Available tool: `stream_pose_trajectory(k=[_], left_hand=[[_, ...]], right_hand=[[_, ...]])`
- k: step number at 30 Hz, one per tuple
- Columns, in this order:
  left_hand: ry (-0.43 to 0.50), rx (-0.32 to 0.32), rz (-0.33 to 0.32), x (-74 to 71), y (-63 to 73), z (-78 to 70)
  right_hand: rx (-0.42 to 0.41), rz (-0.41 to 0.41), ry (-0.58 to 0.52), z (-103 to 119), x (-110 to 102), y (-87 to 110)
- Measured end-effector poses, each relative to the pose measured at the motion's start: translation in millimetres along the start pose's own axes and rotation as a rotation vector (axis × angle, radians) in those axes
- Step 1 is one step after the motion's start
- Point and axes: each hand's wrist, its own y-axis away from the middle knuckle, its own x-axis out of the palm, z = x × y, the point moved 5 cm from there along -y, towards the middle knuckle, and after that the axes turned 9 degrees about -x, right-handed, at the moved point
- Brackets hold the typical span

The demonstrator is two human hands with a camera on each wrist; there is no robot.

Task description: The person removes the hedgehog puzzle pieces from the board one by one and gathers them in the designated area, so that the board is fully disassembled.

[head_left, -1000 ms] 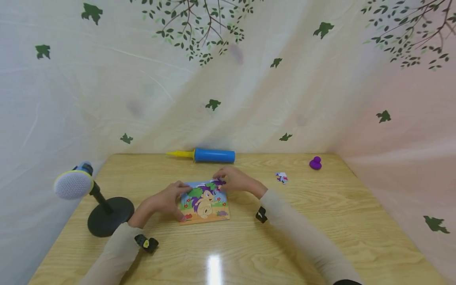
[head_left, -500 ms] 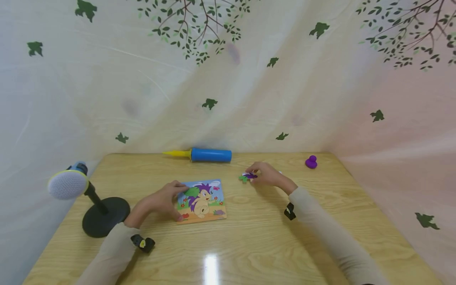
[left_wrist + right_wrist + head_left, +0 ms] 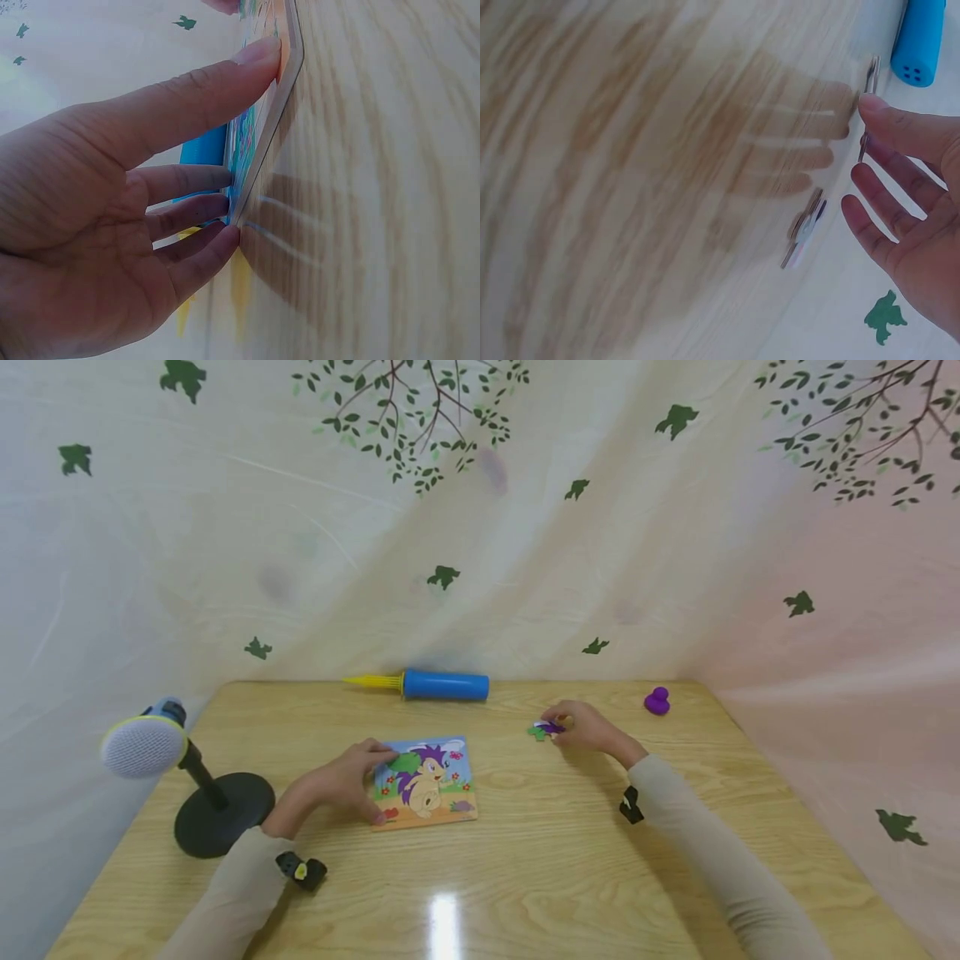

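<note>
My left hand (image 3: 341, 781) rests at the left side of a hedgehog jigsaw puzzle (image 3: 427, 781) lying flat on the table. In the left wrist view, its thumb presses the puzzle's face and its straight fingers touch the edge. To the right, apart from the board, my right hand (image 3: 588, 727) pinches a green and purple puzzle piece (image 3: 542, 731) just above the tabletop. The right wrist view shows that piece (image 3: 871, 75) edge-on between thumb and fingers. Another puzzle piece (image 3: 805, 229) lies on the table beside this hand; in the head view the hand hides it.
A blue pump (image 3: 446, 685) with a yellow nozzle lies along the table's back edge. Near the back right corner sits a small purple object (image 3: 657, 701). On the left stands a microphone-like thing (image 3: 146, 746) on a round black base (image 3: 225, 814). Leaf-printed cloth hangs behind.
My right hand has lifted the puzzle piece away from the board's top right corner and carried it rightward. My left hand has stayed at the board.
</note>
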Motion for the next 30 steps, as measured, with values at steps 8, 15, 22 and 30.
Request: stream_pose_trajectory(k=[8,15,22,30], left_hand=[[-0.008,-0.002,-0.001,0.0,0.3,-0.3],[-0.008,-0.012,0.0,0.6,0.6,0.0],[-0.002,-0.026,0.0,0.4,-0.5,1.5],[-0.01,-0.021,-0.006,0.3,-0.3,2.0]], right_hand=[[0.016,0.005,0.017,-7,-3,4.8],[0.032,0.017,0.009,-10,-4,5.0],[0.037,0.029,0.012,-9,-5,5.8],[-0.018,0.028,0.013,6,-2,-1.3]])
